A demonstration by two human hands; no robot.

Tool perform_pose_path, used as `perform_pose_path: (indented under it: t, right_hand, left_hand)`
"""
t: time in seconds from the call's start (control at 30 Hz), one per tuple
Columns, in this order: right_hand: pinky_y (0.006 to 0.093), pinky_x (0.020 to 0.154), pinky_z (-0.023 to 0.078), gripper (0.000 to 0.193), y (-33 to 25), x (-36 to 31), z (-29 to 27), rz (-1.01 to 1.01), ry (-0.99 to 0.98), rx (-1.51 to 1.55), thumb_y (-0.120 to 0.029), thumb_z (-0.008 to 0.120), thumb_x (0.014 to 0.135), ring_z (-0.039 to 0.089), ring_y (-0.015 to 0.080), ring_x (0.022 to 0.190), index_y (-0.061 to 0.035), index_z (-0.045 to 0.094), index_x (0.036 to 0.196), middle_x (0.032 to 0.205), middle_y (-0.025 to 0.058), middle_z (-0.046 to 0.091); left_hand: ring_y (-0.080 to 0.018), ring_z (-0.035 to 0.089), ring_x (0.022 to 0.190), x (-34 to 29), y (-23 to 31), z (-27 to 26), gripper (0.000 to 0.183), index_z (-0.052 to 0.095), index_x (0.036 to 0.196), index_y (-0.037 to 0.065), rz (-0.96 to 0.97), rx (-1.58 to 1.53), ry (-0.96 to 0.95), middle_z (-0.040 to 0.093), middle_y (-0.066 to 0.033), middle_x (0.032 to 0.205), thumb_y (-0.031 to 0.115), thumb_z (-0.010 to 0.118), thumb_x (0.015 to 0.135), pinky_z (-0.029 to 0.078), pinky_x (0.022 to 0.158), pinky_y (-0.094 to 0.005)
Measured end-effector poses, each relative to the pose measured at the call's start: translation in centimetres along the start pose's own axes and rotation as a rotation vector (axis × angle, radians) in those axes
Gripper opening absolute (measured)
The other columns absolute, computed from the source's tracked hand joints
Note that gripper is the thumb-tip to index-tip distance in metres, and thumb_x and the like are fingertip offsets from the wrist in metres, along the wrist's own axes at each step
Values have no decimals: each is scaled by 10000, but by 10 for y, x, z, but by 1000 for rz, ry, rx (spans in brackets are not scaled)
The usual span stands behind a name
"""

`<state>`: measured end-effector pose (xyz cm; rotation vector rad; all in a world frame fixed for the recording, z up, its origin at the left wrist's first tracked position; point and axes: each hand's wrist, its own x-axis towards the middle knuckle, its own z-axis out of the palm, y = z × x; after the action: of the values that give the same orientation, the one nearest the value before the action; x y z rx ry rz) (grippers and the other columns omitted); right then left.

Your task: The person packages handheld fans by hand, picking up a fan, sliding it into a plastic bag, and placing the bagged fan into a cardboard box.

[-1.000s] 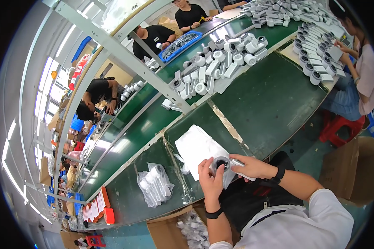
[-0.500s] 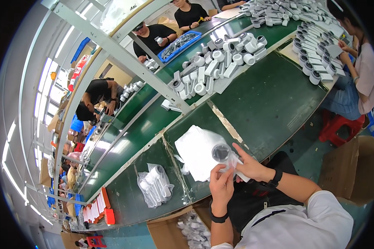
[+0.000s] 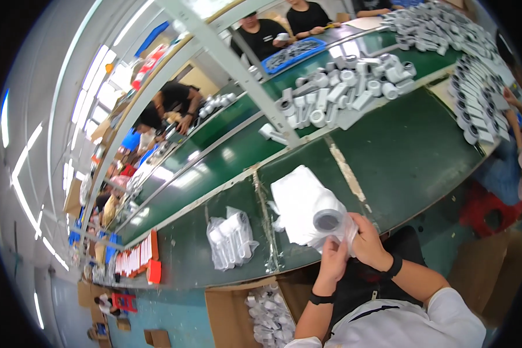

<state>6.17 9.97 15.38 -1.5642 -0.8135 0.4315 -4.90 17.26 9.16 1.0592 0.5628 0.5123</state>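
Note:
Near the table's front edge, both my hands hold a white handheld device with a round grey head, its handle mostly hidden by fingers and thin clear plastic. My left hand pinches the plastic bag just below the head. Around the handle end and the bag, my right hand is closed from the right side. Directly behind the device lies a stack of white plastic bags. Further left on the table sits a clear bag with several white devices.
An open carton of bagged parts stands below the table's front edge. Beyond the metal post lies a heap of grey-white devices. Orange-red boxes sit at the table's left end. Co-workers sit across and at right.
My right hand has closed in around the handle and bag, and my left hand stays at the bag below the head. The whole view has shifted, moving the scene rightward.

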Motion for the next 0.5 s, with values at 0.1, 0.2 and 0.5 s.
perform_pose_path:
  t: [0.1, 0.2, 0.5]
  right_hand:
    - [344, 800, 457, 244, 6, 3, 1, -151, 129, -14, -52, 519, 874, 583, 290, 895, 22, 615, 1086, 980, 156, 596]
    - [316, 715, 466, 207, 4, 7, 2, -131, 211, 149, -5, 513, 859, 597, 252, 804, 30, 654, 1006, 935, 134, 618]
    - [259, 580, 440, 91, 2, -5, 2, -220, 7, 56, -37, 640, 853, 572, 140, 641, 18, 675, 917, 762, 95, 633]
  left_hand:
    - [-227, 585, 1090, -5, 18, 14, 380, 405, 1321, 61, -6, -239, -64, 534, -97, 1277, 140, 536, 973, 527, 839, -381]
    - [-252, 608, 1053, -9, 37, 6, 382, 416, 1314, 70, 21, -397, -124, 560, -99, 1241, 166, 552, 970, 543, 790, -402]
    - [-222, 651, 860, -26, 74, -57, 266, 521, 1177, 10, 386, -260, 436, 636, -101, 1079, 109, 596, 942, 567, 633, -389]
